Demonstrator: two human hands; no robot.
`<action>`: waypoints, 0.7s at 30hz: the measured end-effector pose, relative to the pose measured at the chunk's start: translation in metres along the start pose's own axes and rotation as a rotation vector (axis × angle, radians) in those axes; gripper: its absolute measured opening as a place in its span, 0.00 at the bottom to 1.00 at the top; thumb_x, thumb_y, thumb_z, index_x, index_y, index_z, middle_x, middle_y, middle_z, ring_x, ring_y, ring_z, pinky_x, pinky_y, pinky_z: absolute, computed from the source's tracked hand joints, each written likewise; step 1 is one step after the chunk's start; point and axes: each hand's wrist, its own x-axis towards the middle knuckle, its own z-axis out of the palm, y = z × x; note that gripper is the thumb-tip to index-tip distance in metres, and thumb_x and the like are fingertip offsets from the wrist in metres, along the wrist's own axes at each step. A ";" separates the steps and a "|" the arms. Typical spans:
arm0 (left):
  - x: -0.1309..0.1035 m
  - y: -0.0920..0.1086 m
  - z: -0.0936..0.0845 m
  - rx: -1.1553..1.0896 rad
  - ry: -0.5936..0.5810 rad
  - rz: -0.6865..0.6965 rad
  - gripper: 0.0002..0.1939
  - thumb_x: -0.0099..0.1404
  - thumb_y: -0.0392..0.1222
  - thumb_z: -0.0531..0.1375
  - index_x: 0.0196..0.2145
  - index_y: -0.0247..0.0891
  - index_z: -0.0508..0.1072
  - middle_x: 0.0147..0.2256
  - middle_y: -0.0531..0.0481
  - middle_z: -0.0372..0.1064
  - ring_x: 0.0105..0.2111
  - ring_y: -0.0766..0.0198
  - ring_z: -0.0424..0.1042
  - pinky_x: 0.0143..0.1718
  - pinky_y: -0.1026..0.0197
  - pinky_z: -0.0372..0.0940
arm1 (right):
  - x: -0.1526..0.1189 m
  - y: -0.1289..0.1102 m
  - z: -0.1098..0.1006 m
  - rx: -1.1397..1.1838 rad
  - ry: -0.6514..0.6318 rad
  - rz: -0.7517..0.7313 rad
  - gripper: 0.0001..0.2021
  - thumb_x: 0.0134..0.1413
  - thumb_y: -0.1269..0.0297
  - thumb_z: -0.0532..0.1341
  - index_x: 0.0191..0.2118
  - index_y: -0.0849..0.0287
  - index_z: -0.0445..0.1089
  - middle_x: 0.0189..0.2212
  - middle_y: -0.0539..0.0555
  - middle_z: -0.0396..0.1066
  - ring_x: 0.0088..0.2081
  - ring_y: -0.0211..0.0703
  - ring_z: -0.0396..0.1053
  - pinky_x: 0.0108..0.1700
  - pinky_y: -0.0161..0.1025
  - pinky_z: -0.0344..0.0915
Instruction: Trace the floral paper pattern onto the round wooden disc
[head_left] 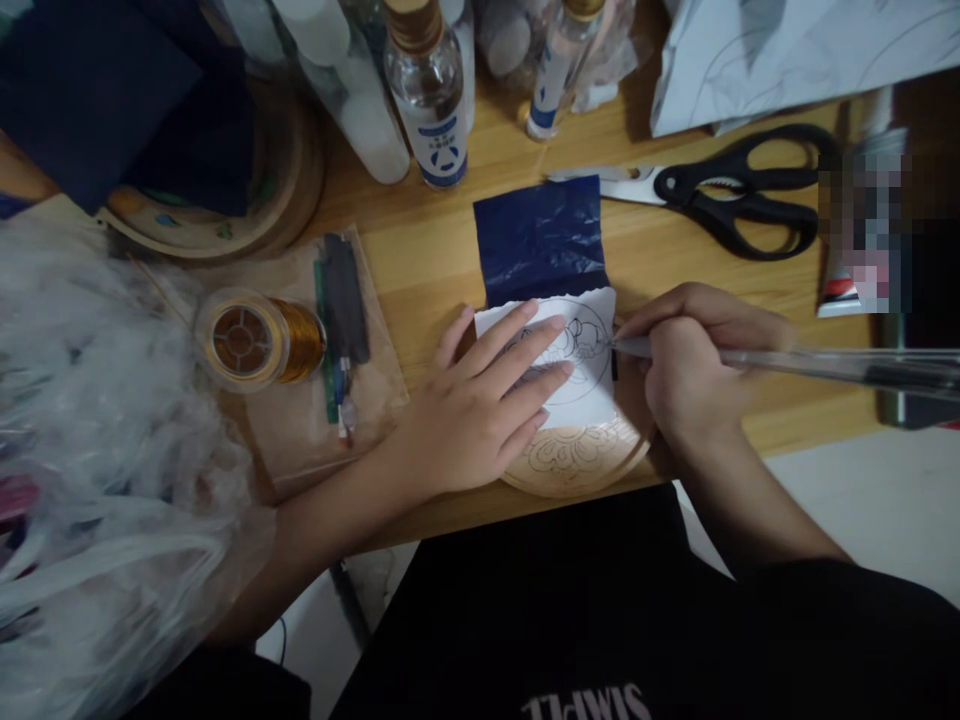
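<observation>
A white paper (592, 400) with a line drawing inside a circle lies over a round wooden disc (577, 465), whose lower part shows another drawn pattern. My left hand (491, 405) rests flat on the paper's left part, fingers spread. From the right, my right hand (686, 365) grips a clear pen (825, 365), its tip at the right edge of the drawing. Dark blue carbon-like sheet (540, 235) sticks out above the paper.
Black-handled scissors (667, 185) lie behind on the right. Bottles (431, 110) stand at the back. On the left are a spool of golden wire (259, 340), a bag with pens (375, 400), a wooden hoop stack (292, 180) and a large plastic bag (120, 450).
</observation>
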 end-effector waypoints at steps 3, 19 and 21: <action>0.000 0.000 0.000 0.000 -0.005 0.002 0.16 0.71 0.42 0.55 0.55 0.41 0.70 0.65 0.45 0.60 0.67 0.51 0.55 0.68 0.41 0.42 | 0.000 0.000 0.000 0.003 0.013 0.001 0.14 0.43 0.77 0.54 0.20 0.53 0.70 0.16 0.45 0.66 0.18 0.36 0.60 0.21 0.37 0.56; 0.000 0.000 0.000 -0.010 -0.012 -0.003 0.16 0.72 0.42 0.55 0.56 0.41 0.70 0.65 0.44 0.60 0.67 0.51 0.54 0.68 0.41 0.41 | 0.002 0.001 0.001 0.034 -0.012 -0.053 0.14 0.42 0.79 0.54 0.19 0.54 0.70 0.15 0.45 0.66 0.18 0.35 0.61 0.20 0.35 0.54; 0.000 0.000 0.000 -0.010 -0.010 -0.004 0.16 0.72 0.42 0.55 0.55 0.41 0.70 0.65 0.45 0.60 0.67 0.51 0.54 0.68 0.41 0.41 | 0.002 0.001 0.000 0.010 -0.012 -0.041 0.14 0.42 0.78 0.53 0.19 0.54 0.70 0.15 0.45 0.66 0.18 0.35 0.61 0.20 0.35 0.54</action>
